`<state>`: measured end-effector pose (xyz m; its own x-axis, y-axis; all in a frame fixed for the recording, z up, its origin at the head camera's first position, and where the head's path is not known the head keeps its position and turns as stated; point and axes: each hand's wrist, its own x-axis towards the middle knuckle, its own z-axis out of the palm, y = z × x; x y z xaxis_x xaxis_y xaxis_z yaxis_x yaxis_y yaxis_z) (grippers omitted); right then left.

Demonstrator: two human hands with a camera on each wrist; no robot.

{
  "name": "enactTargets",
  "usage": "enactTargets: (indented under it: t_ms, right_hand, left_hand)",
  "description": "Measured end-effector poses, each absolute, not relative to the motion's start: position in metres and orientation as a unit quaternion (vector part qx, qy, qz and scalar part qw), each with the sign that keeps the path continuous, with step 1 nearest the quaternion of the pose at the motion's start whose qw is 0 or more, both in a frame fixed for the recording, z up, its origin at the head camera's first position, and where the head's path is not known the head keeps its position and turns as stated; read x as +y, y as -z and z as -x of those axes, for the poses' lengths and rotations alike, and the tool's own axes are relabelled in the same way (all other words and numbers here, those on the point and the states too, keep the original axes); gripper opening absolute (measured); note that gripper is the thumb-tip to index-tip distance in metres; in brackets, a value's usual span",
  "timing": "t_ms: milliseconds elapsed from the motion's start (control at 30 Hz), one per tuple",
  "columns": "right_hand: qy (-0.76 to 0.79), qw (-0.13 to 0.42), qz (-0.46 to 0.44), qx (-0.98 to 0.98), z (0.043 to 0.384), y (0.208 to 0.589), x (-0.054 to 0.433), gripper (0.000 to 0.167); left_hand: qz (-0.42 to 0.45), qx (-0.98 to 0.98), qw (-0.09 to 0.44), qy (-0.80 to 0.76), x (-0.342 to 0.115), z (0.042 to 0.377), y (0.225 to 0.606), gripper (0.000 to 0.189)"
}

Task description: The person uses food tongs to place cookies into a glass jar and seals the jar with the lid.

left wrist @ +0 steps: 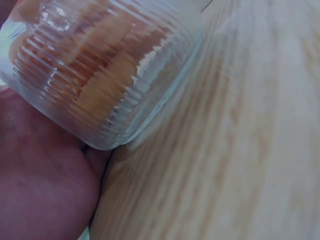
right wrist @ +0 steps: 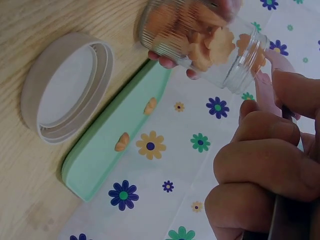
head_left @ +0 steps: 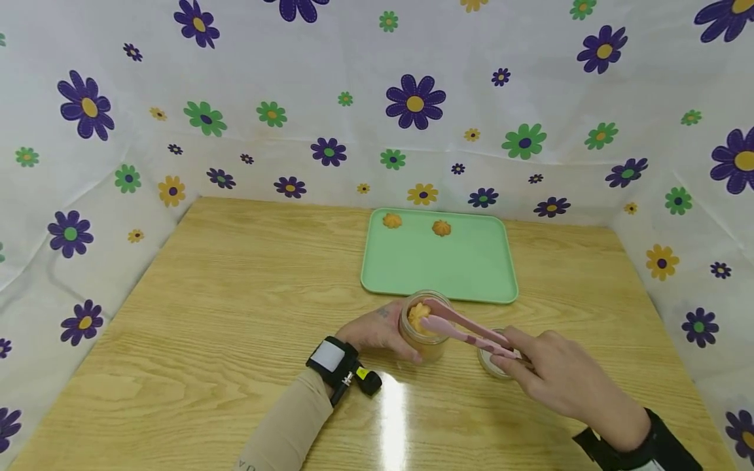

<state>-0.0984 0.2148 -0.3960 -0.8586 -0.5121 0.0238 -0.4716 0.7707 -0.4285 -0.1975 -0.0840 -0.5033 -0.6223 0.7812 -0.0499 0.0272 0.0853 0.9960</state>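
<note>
My left hand (head_left: 377, 330) holds a clear ribbed glass jar (left wrist: 125, 75) standing on the table, with the fingers around its side. Several golden cookies (right wrist: 200, 52) show through the glass. In my right hand (head_left: 554, 369) is a pair of pink tongs (head_left: 471, 327), gripped between thumb and fingers. The tong tips reach into the jar's mouth, around a ridged cookie (head_left: 418, 315) near the rim. How firmly the tips press on that cookie is hard to tell. The left fingers behind the jar are partly hidden.
Behind the jar lies a light green tray (head_left: 436, 261), bearing one cookie (head_left: 392, 220) at its far left and another cookie (head_left: 442, 227) near the far middle. A round beige-rimmed lid (right wrist: 37, 82) rests on the table beneath the right hand. Flower-patterned cloth (head_left: 353, 78) surrounds the wooden table.
</note>
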Motion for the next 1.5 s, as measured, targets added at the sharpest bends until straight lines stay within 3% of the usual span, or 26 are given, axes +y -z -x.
enactTargets:
  t_ms: [433, 767, 1100, 1500]
  right_hand:
    - [0.18, 0.068, 0.257, 0.947, 0.101, 0.396, 0.211, 0.02]
    - [0.204, 0.043, 0.269, 0.94, 0.107, 0.4, 0.21, 0.017]
    - [0.2, 0.005, 0.269, 0.942, 0.133, 0.395, 0.21, 0.025]
    - [0.21, 0.041, 0.19, 0.958, 0.186, 0.411, 0.224, 0.032]
  left_hand:
    - [-0.299, 0.656, 0.323, -0.613, -0.082, 0.196, 0.504, 0.085]
    - [-0.302, 0.676, 0.313, -0.596, -0.083, 0.196, 0.502, 0.087]
    - [-0.304, 0.703, 0.286, -0.576, -0.083, 0.195, 0.505, 0.093]
    - [-0.323, 0.683, 0.278, -0.594, -0.084, 0.199, 0.505, 0.095]
